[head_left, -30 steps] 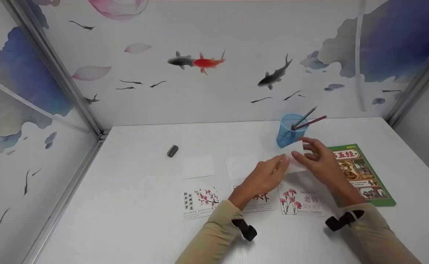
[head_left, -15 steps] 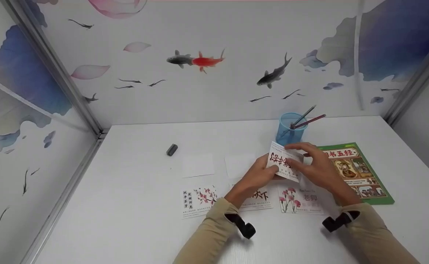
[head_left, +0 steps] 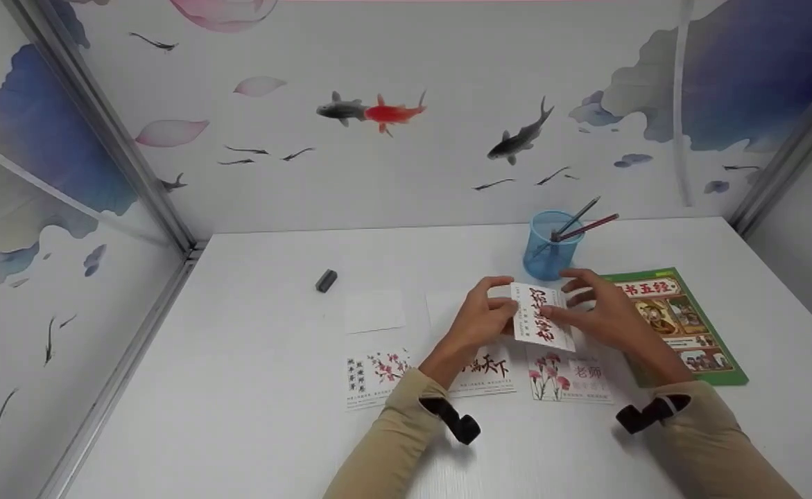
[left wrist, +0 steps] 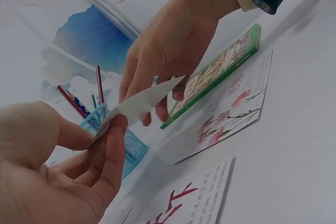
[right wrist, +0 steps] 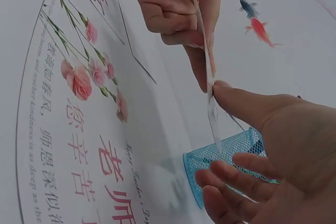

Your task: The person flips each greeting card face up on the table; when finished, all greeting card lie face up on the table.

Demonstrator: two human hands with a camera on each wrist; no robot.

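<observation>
Holding a calligraphy card (head_left: 543,315) clear of the white table (head_left: 253,388), above the carnation card (head_left: 569,375) and near the blue pen cup (head_left: 548,244): left hand (head_left: 480,322) pinching its left edge, right hand (head_left: 601,313) pinching its right, other fingers loosely spread.

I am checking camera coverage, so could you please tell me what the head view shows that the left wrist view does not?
Only the head view shows the grey eraser, two blank white cards, the plum-blossom card and the red lettering on the held card. Only the left wrist view shows that card edge-on, pinched by the left hand. Both show the right hand, the blue mesh pen cup, the green book and the carnation card.
</observation>
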